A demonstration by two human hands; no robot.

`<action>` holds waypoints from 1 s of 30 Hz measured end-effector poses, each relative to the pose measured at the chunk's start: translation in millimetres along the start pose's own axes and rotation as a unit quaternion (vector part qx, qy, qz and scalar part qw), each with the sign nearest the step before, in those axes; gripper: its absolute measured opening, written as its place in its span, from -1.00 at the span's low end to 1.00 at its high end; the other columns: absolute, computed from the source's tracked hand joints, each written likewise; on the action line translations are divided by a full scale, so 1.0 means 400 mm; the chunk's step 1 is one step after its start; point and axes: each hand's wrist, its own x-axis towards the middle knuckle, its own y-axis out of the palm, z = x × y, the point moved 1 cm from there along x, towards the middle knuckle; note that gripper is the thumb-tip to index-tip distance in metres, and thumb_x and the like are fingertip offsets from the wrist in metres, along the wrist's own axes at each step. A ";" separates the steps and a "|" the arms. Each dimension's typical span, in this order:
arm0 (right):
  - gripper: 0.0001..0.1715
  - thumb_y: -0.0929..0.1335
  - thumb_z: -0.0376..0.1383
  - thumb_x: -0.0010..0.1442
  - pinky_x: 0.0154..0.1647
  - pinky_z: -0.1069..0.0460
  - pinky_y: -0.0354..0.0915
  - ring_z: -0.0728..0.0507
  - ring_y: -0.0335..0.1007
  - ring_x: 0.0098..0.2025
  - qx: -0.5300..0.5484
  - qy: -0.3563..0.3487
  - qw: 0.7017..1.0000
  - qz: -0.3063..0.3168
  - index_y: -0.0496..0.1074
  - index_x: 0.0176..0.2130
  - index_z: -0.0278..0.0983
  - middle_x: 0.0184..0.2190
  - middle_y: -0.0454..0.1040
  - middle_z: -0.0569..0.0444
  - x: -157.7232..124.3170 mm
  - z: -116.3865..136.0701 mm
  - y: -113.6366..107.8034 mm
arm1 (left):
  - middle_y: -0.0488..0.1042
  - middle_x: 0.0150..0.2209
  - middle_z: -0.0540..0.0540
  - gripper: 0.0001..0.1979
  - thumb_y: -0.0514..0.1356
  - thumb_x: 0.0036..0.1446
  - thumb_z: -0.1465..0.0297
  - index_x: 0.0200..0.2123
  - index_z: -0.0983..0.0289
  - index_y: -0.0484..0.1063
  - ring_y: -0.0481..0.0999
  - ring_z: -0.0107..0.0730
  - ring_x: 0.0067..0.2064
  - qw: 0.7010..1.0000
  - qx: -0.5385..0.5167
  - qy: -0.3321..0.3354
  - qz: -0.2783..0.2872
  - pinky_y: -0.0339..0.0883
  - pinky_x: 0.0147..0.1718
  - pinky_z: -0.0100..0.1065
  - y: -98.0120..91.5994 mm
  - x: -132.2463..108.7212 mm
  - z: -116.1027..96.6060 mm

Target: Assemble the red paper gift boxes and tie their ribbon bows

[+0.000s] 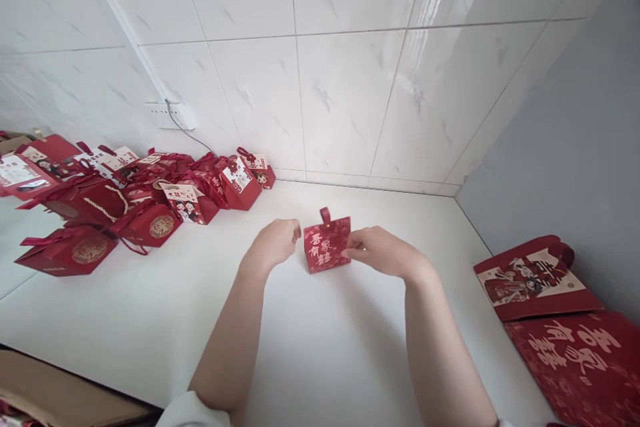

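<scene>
Forearms [235,333] rise to mid-frame, where the right hand [380,250] pinches the small red gift box [327,243] by its edge, steadying it upright on the white table [320,360] — left hand [274,243] loosely clenched, empty, just beside it.

The red box [327,245] reads "吾家有喜", flat sheet [583,353] likewise.

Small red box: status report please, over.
Right hand pinches small red box at right edge. Left hand curled beside it, contact unclear. Box upright on table. Red bags piled left.
</scene>
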 end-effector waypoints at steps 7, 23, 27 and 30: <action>-0.88 0.36 -0.25 0.01 -0.61 0.07 0.16 -0.12 0.39 -0.45 0.020 0.081 0.996 -0.042 0.47 -0.36 -0.21 -0.31 0.52 -0.01 0.037 -0.102 -0.027 | 0.53 -0.48 0.04 -0.79 0.29 -0.19 0.21 -0.49 0.22 0.56 0.48 -0.28 -0.42 0.980 -0.154 -0.011 0.128 0.20 -0.53 -0.43 -0.021 0.007 0.014; -0.88 0.36 -0.23 0.03 -0.51 0.05 0.22 -0.12 0.39 -0.40 0.094 0.076 0.989 -0.082 0.43 -0.40 -0.23 -0.35 0.51 0.02 0.060 -0.136 -0.033 | 0.42 -0.53 -0.01 -0.64 0.24 -0.09 0.08 -0.57 0.28 0.48 0.40 -0.37 -0.39 0.939 -0.340 0.002 0.059 0.29 -0.36 -0.38 0.052 0.081 -0.008; -0.77 0.32 -0.13 0.14 -0.24 0.00 0.31 -0.10 0.42 -0.28 0.305 -0.048 0.944 -0.120 0.42 -0.32 -0.25 -0.32 0.51 0.04 0.057 -0.076 -0.048 | 0.51 -0.35 0.08 -0.62 0.21 0.00 0.08 -0.37 0.32 0.52 0.45 -0.34 -0.26 0.872 -0.488 -0.004 -0.036 0.34 -0.20 -0.33 0.042 0.078 -0.040; -0.69 0.34 -0.07 0.13 -0.18 -0.01 0.33 -0.09 0.42 -0.28 0.396 -0.076 0.904 -0.143 0.41 -0.29 -0.27 -0.32 0.50 0.03 0.054 -0.034 -0.048 | 0.52 -0.33 0.11 -0.62 0.23 0.02 0.10 -0.33 0.34 0.51 0.46 -0.39 -0.31 0.813 -0.577 -0.021 -0.072 0.34 -0.28 -0.37 0.043 0.075 -0.049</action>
